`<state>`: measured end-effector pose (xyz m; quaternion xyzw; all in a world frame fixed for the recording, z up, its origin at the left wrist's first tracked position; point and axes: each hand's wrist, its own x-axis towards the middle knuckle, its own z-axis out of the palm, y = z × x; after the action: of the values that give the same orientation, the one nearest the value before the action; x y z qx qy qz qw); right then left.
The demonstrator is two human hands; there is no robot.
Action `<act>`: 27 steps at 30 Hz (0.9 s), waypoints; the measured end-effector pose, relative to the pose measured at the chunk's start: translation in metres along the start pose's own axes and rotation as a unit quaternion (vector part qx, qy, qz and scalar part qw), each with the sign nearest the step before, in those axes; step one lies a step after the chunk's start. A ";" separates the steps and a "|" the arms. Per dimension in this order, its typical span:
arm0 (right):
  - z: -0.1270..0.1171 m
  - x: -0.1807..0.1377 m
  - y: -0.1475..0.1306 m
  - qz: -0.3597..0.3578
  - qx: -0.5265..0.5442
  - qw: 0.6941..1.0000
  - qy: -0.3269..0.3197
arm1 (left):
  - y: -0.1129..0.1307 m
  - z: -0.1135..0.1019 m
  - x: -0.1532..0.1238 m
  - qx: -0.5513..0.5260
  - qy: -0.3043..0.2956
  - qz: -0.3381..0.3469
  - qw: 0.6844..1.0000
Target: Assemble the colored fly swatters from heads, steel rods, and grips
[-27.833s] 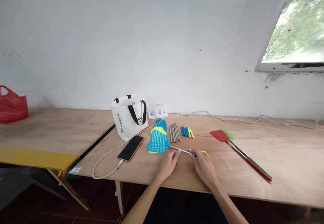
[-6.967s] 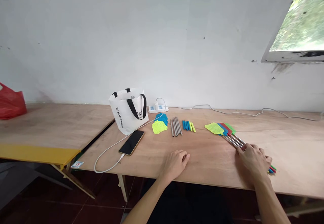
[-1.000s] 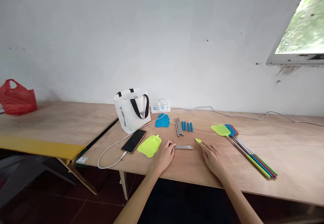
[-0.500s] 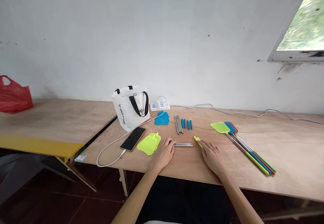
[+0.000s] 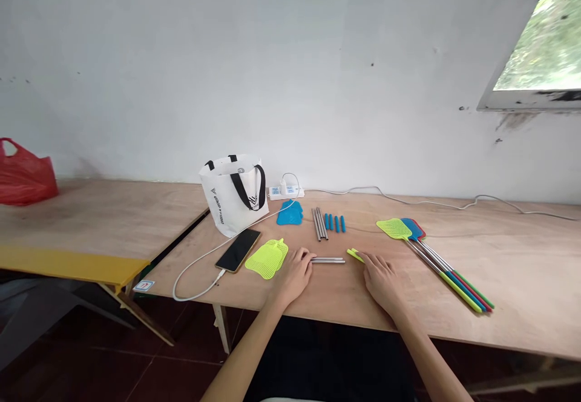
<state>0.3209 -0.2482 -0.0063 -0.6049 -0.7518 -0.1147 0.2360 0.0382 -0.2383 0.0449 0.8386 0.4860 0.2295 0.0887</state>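
Note:
Near the table's front, my left hand point(image 5: 296, 273) has its fingers closed over the left ends of silver metal rods point(image 5: 329, 260), which lie sideways. Opposite it, my right hand point(image 5: 382, 278) holds yellow-green handle grips point(image 5: 354, 255) under its fingertips; their far ends are covered. Left of my left hand lie yellow-green fly swatter heads point(image 5: 267, 260), overlapping. Farther back are blue swatter heads point(image 5: 289, 213), several more metal rods point(image 5: 320, 224) and several blue handle grips point(image 5: 336, 223). Whole fly swatters point(image 5: 436, 266) lie bunched on the right, with handles toward me.
A phone point(image 5: 239, 250) on a white charging cable point(image 5: 179, 275) lies at the left. Behind it stands a white tote bag point(image 5: 227, 205), beside a power strip point(image 5: 276, 193) along the wall. A red plastic bag point(image 5: 27, 175) sits on the adjoining table point(image 5: 113, 208).
The yellow-green grips under my right hand have turned slightly, lying more sideways, and my right fingers shifted a little with them. My left hand and the rods stay put.

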 end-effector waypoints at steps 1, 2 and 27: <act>0.000 0.000 0.000 -0.001 -0.001 1.000 0.001 | 0.000 0.000 0.000 -0.001 0.002 -0.001 1.000; 0.000 0.000 -0.001 -0.001 -0.002 1.000 0.002 | 0.000 0.000 0.000 -0.002 0.003 -0.001 1.000; -0.003 0.003 0.009 0.048 0.084 0.995 0.003 | -0.007 0.009 0.002 -0.034 0.040 -0.018 0.998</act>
<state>0.3300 -0.2447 -0.0038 -0.6179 -0.7283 -0.0415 0.2932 0.0379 -0.2317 0.0347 0.8163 0.4961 0.2777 0.1019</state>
